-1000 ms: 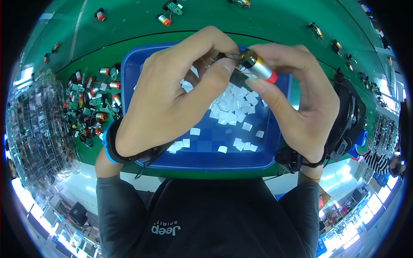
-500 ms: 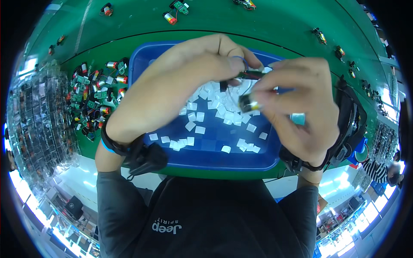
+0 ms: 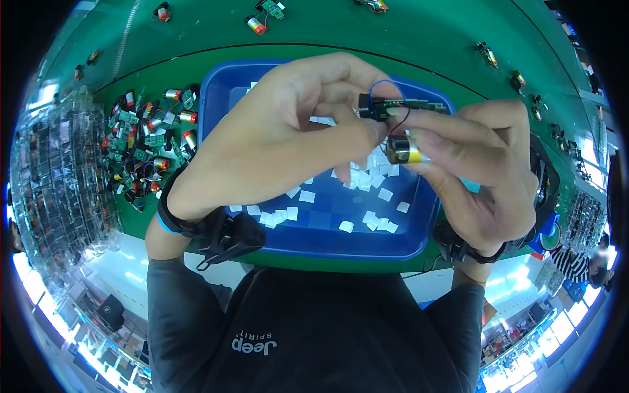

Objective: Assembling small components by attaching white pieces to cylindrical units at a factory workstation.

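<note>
Above a blue tray (image 3: 314, 245), a small green circuit board (image 3: 413, 103) with a black part at its left end is held up level. Thin blue and dark wires loop from it to a short cylindrical battery (image 3: 407, 150) with a yellow band and dark end. My right hand (image 3: 488, 167) pinches the battery between thumb and fingers, its upper fingers lying along the board. My left hand (image 3: 295, 131) is curled in from the left, its thumb and fingers closed at the board's black end. White square pads (image 3: 377, 180) lie loose in the tray, partly hidden by my hands.
A pile of boards with batteries (image 3: 147, 141) lies left of the tray on the green table (image 3: 216, 36). Beyond it stands a stack of clear plastic trays (image 3: 62, 177). More assemblies (image 3: 262, 19) are scattered at the far side. A black bag (image 3: 544, 177) lies at right.
The board and battery have shifted slightly right with my right hand. My left hand has opened out somewhat and its thumb has come down to the board's black end.
</note>
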Demonstrator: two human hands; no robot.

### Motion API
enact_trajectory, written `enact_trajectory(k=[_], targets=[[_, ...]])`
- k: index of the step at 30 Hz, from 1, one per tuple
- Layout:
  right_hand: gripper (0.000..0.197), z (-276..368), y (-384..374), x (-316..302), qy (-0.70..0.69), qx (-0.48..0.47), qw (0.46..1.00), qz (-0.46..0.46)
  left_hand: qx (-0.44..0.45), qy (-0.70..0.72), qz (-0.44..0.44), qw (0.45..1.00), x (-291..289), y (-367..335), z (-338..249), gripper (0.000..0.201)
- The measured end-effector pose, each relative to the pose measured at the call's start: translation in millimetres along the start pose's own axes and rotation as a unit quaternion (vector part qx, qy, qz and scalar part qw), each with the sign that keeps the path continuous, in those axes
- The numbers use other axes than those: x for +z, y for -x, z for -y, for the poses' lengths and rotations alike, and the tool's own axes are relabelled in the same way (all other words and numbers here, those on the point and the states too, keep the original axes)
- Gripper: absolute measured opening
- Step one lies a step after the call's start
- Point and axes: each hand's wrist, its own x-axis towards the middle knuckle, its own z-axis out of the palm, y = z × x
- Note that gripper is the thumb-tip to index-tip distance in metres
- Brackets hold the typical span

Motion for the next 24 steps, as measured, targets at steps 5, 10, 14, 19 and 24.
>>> enact_trajectory(k=[5,10,14,19,24], targets=[[0.028,-0.1,-0.3,3.2,0.062,-0.023,0.997,-0.034,0.059,-0.091,-0.047,0.993,4.3,-2.0,6.3,0.035],[0.032,-5.2,-1.3,-3.6,0.087,-0.044,0.995,-0.019,0.130,-0.242,-0.069,0.959,6.6,4.5,6.4,0.035],[0.033,-6.4,-0.6,-3.1,0.113,-0.048,0.991,-0.044,0.198,-0.238,-0.082,0.947,11.3,3.0,6.9,0.036],[0.033,-2.9,-1.4,-4.6,0.138,-0.067,0.988,-0.026,0.194,-0.253,-0.103,0.942,13.2,3.2,10.1,0.038],[0.031,-1.0,2.8,0.9,0.101,-0.037,0.993,-0.044,0.182,-0.237,-0.107,0.948,17.4,2.7,12.1,0.034]])
